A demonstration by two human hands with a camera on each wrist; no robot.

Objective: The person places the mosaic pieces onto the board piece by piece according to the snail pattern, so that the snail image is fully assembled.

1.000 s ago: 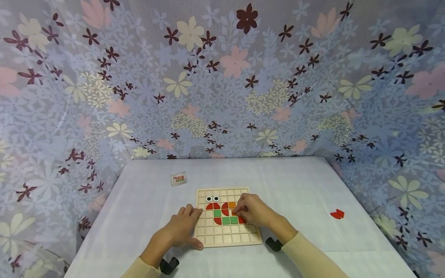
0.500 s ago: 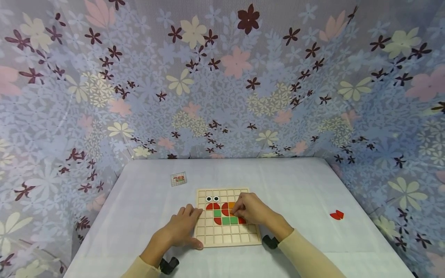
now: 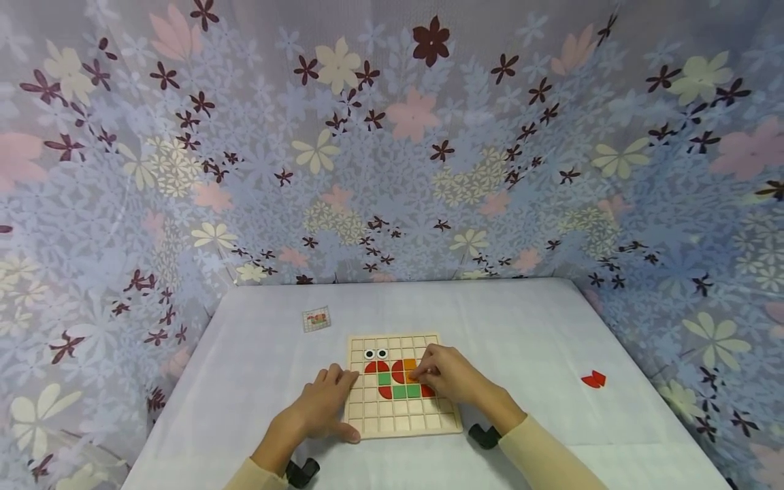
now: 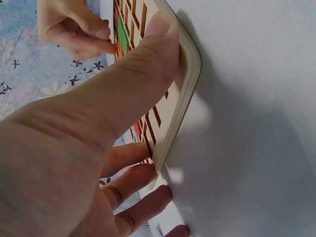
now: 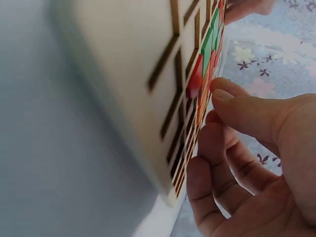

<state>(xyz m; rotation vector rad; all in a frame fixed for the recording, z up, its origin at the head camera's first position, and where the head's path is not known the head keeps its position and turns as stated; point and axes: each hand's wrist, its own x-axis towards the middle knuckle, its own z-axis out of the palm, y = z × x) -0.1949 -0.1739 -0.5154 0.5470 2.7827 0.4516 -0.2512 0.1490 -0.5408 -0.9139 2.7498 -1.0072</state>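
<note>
A pale wooden grid board lies on the table, with red curved tiles, green square tiles and two eye tiles in its cells. My left hand rests against the board's left side, fingers spread along that edge and thumb on the near corner. Over the board, thumb and forefinger of my right hand are pinched together at an orange square tile, which sits in a cell just below another orange tile. The fingertips hide part of the lower tile and the red one near it.
A small card printed with a similar grid picture lies behind the board to the left. Loose red pieces lie far to the right on the white table. Floral cloth hangs around the table.
The lower orange tile has gone down into its cell under my right fingertips; a second ago the cell looked mostly pale. My left hand has kept its place on the board.
</note>
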